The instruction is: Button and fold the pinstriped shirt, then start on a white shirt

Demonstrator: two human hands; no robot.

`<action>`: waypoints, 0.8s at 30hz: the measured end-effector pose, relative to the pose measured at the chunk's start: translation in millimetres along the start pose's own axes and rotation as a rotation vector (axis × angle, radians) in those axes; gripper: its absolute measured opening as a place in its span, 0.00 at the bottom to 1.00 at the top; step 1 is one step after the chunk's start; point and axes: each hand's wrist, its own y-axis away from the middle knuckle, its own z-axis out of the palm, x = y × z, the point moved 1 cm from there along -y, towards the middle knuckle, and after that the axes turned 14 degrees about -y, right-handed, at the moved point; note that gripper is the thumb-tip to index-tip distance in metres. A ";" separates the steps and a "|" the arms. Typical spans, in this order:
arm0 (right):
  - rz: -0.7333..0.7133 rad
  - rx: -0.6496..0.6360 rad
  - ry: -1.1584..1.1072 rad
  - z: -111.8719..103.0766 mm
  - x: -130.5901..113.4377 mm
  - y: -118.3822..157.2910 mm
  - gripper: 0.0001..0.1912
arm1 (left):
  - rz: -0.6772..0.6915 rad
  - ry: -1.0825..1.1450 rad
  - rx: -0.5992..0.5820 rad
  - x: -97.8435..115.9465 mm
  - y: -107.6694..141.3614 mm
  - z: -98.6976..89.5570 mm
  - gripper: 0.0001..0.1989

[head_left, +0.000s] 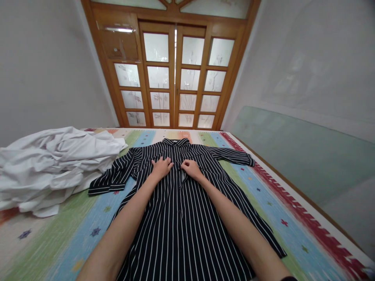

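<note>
A black shirt with white stripes [172, 218] lies spread out, its collar away from me and a sleeve out to each side. My left hand [162, 168] rests on the chest left of the front placket, fingers spread. Just right of the placket, my right hand [191, 168] has its fingers pinched on the shirt's front edge, where a small gap shows in the cloth below. Buttons run down the placket toward me.
A heap of white cloth [58, 168] lies at the left. Beneath everything is a colorful striped sheet [281, 210]. Wooden doors with glass panes [175, 78] stand beyond the far edge, and a pale green panel [301, 156] lines the right wall.
</note>
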 end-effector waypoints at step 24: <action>0.053 0.024 -0.102 2.6 0.2 -0.3 0.07 | -0.066 -0.065 0.043 6.8 -37.8 -1.6 0.18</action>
